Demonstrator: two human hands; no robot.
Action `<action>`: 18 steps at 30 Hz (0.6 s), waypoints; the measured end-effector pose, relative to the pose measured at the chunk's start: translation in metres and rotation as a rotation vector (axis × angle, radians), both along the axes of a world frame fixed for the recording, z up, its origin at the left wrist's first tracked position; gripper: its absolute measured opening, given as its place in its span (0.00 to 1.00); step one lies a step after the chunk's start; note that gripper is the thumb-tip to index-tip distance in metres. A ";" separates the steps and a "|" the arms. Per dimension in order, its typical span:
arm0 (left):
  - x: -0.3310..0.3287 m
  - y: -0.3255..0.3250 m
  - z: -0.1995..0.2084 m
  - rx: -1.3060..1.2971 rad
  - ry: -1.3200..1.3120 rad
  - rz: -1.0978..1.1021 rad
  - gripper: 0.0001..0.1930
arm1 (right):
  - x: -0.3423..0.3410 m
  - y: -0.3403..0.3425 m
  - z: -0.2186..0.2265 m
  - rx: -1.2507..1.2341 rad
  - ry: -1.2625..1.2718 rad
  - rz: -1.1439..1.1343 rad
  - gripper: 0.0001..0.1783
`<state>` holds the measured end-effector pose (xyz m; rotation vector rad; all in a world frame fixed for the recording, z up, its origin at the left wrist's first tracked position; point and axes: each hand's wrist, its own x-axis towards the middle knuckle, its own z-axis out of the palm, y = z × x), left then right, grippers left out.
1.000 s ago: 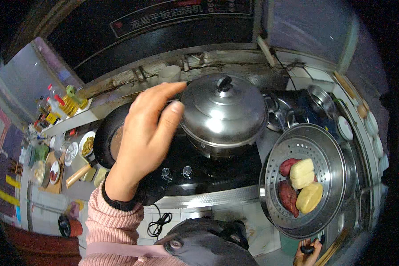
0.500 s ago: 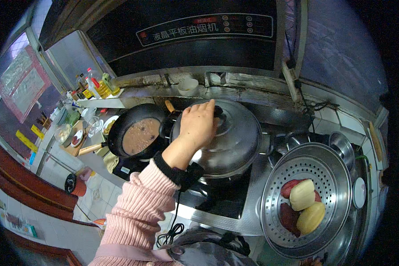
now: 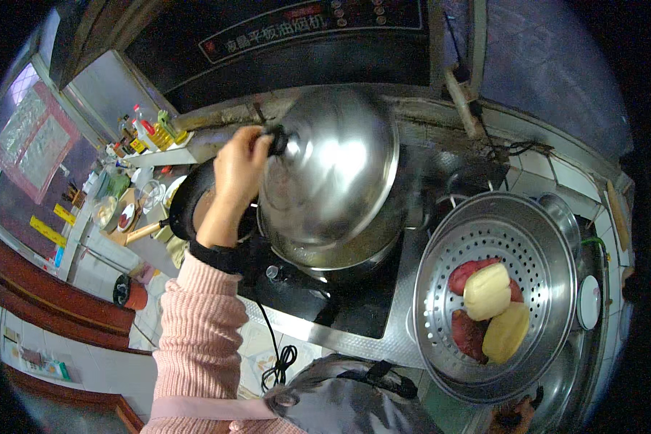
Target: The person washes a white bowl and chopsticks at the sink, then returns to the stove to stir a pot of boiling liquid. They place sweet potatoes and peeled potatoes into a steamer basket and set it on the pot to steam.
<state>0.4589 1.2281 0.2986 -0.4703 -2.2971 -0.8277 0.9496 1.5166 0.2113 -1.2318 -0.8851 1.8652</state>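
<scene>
My left hand (image 3: 240, 168) grips the black knob of a large domed metal lid (image 3: 340, 170). The lid is tilted up over a wide pot (image 3: 318, 259) on the black cooktop, and the pot's near rim and some of its inside show below it. My right hand (image 3: 512, 418), mostly cut off at the lower edge, appears closed around the near handle of a metal steamer (image 3: 441, 347). In the steamer's perforated base lie yellow pieces of dough or bun (image 3: 487, 291) and reddish sweet potatoes (image 3: 469, 335).
Left of the pot sits a black wok (image 3: 184, 206) with a wooden handle, partly behind my forearm. Oil and sauce bottles (image 3: 159, 134) line a ledge at the back left. A range hood (image 3: 296, 43) hangs above. Metal bowls (image 3: 559, 217) and a white lid-like disc (image 3: 589, 302) lie at the right.
My left hand has moved left, raising the lid off the pot and tipping its knob side leftward. The steamer appears slightly higher in view.
</scene>
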 end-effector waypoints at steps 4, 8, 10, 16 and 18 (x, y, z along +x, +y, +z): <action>0.010 -0.038 -0.013 0.564 -0.283 -0.212 0.14 | -0.018 -0.016 0.028 0.027 0.000 0.049 0.08; 0.022 -0.068 -0.037 0.929 -0.382 -0.312 0.13 | -0.022 -0.026 0.033 0.036 0.037 0.085 0.09; 0.027 -0.086 -0.049 1.031 -0.425 -0.356 0.11 | -0.021 -0.032 0.035 0.079 0.030 0.071 0.10; 0.030 -0.110 -0.075 1.391 -0.425 -0.389 0.08 | -0.045 -0.023 0.053 0.072 0.139 0.132 0.13; 0.037 -0.110 -0.078 1.427 -0.369 -0.415 0.08 | -0.069 -0.012 0.050 0.106 0.319 0.082 0.05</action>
